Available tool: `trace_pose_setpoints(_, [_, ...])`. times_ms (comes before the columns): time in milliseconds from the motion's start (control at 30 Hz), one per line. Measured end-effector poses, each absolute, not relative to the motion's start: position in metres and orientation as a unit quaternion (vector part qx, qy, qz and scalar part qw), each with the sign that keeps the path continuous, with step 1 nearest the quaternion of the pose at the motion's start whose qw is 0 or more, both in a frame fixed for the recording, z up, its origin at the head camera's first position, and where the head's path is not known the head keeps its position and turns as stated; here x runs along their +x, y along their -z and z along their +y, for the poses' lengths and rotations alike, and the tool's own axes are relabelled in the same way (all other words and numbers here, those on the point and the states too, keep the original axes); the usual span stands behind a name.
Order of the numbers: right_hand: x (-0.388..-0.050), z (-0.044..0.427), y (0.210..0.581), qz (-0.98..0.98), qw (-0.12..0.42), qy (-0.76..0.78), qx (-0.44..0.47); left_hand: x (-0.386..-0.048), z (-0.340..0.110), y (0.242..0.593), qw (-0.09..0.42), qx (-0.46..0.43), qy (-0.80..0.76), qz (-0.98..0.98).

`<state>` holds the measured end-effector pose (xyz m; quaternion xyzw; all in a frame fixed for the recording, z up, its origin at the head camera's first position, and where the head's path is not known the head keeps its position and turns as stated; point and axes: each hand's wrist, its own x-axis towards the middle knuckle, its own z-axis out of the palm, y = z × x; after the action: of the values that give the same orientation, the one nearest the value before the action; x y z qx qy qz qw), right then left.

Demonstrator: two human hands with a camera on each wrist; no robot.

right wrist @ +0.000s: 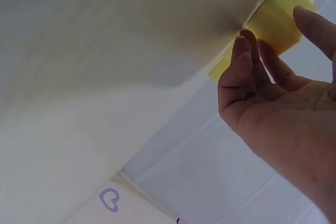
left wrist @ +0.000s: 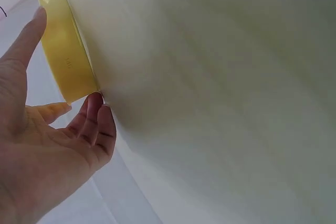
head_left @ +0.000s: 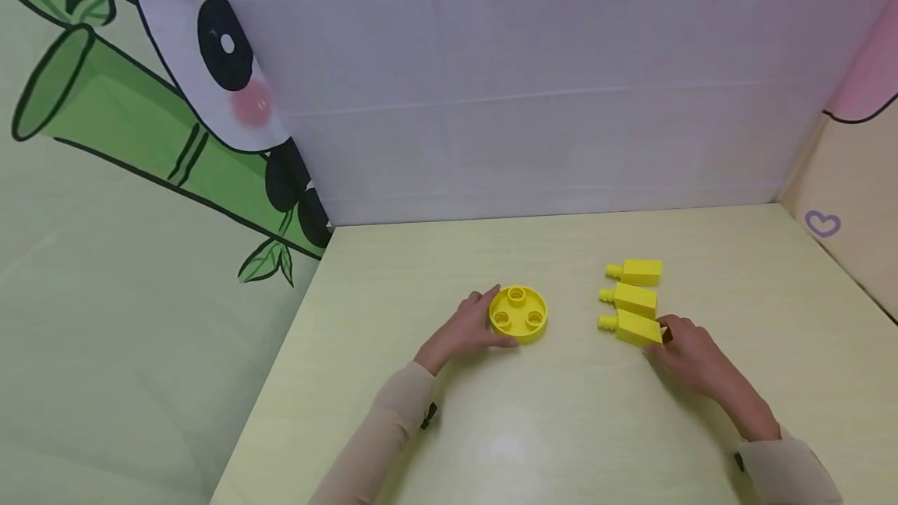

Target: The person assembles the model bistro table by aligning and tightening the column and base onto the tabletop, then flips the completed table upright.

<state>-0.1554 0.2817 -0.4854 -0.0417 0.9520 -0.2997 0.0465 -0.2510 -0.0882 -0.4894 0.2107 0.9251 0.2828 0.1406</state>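
Observation:
A round yellow base [head_left: 517, 326] with a raised rim and three ring-shaped sockets lies flat on the table. My left hand [head_left: 471, 327] holds it by its left side, thumb at the near edge and fingers at the far edge. In the left wrist view the side wall of the base [left wrist: 67, 51] shows between thumb and index finger. To the right, my right hand [head_left: 694, 353] pinches the blunt end of the nearest yellow peg-ended block [head_left: 637, 329]. Its thumb and index finger also meet that block [right wrist: 281, 22] in the right wrist view.
Behind the nearest block lie two similar yellow blocks, a middle one [head_left: 636, 300] and a far one [head_left: 641, 272], pegs pointing left. The pale table [head_left: 449, 256] ends at a white cloth backdrop [head_left: 533, 139]. Printed side panels stand left and right.

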Motion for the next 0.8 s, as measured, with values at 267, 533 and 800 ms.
trace_pose_setpoints(267, [-0.155,0.273,0.478,0.948,0.000,0.314,-0.054,-0.253,-0.089,0.489,0.147,0.204,-0.284,0.925])
trace_pose_setpoints(533, [-0.160,0.244,0.464,0.927,-0.083,0.357,-0.081,-0.253,-0.090,0.491,0.150,0.207,-0.287,0.923])
trace_pose_setpoints(800, [-0.178,0.209,0.441,0.928,-0.109,0.320,-0.157,-0.253,-0.091,0.491,0.148,0.210,-0.286,0.923])
